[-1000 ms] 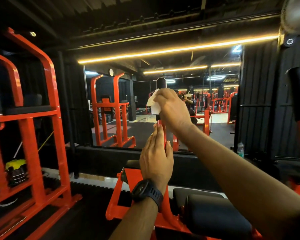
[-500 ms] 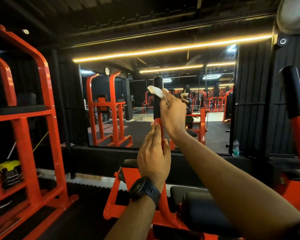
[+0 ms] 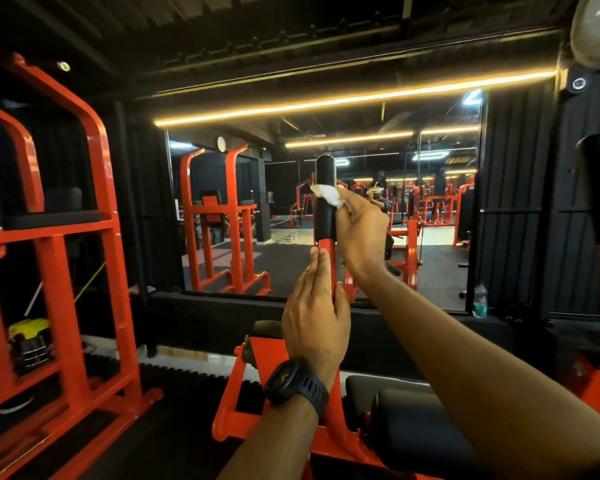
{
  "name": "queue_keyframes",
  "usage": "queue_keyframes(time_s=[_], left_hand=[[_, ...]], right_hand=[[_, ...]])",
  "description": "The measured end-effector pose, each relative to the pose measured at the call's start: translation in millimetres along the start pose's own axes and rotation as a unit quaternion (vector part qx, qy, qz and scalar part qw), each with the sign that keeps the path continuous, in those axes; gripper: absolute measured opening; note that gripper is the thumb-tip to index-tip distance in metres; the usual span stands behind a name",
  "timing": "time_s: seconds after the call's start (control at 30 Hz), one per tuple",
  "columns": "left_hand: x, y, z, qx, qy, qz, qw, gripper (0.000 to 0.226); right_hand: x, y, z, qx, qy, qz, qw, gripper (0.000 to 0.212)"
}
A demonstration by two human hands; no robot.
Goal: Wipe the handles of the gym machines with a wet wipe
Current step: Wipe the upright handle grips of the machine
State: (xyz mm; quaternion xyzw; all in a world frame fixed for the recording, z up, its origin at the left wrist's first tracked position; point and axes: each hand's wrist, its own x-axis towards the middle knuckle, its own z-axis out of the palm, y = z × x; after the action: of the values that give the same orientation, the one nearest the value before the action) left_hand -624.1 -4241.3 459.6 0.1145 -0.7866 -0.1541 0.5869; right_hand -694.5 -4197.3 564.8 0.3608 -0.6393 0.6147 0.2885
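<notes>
With right hand point(image 3: 361, 233) pinches wipe point(image 3: 328, 195) against upright grip point(image 3: 324, 216); with left hand point(image 3: 314, 317), fingers straight, braces post point(image 3: 327, 247) just below.

The left arm reaches up from near centre, a black wristwatch point(image 3: 297, 382) on the wrist; the left hand point(image 3: 314, 313) stands upright, fingers straight and together against a red metal post point(image 3: 328, 251). The right arm stretches in from the near right, farther and higher, and the right hand point(image 3: 361, 230) pinches a crumpled white wet wipe point(image 3: 326, 195) in curled fingers.
</notes>
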Motion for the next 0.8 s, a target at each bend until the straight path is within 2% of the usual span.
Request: queue_keyframes(time_s=[0.2, 0.27, 0.33, 0.43, 0.53, 0.6, 0.7, 0.8], left_hand=[[0, 0, -1, 0.003, -0.003, -0.001, 1.000, 0.067], [0, 1, -2, -0.001, -0.006, -0.001, 1.000, 0.066], [0, 1, -2, -0.002, -0.008, -0.006, 1.000, 0.066], [0, 0, -3, 0.001, -0.006, -0.004, 1.000, 0.068], [0, 0, -3, -0.004, -0.008, -0.004, 1.000, 0.068], [-1, 0, -3, -0.002, -0.006, -0.007, 1.000, 0.067], [-1, 0, -2, 0.002, -0.003, -0.007, 1.000, 0.066], [0, -1, -1, -0.001, 0.003, -0.005, 1.000, 0.065]], right_hand=[[-19, -1, -2, 0.073, 0.030, 0.007, 0.997, 0.026], [-18, 2, -4, 0.117, 0.029, 0.036, 0.992, 0.022], [-13, 0, -6, 0.153, 0.033, 0.065, 0.986, 0.028], [-23, 3, -6, 0.109, 0.036, 0.048, 0.992, 0.012], [-27, 9, -9, 0.089, 0.016, 0.048, 0.995, 0.043], [-22, 8, -10, 0.098, 0.000, 0.052, 0.994, 0.036], [-24, 14, -17, -0.059, -0.020, -0.099, 0.993, 0.025], [-20, 26, -30, -0.163, -0.099, -0.274, 0.943, 0.032]])
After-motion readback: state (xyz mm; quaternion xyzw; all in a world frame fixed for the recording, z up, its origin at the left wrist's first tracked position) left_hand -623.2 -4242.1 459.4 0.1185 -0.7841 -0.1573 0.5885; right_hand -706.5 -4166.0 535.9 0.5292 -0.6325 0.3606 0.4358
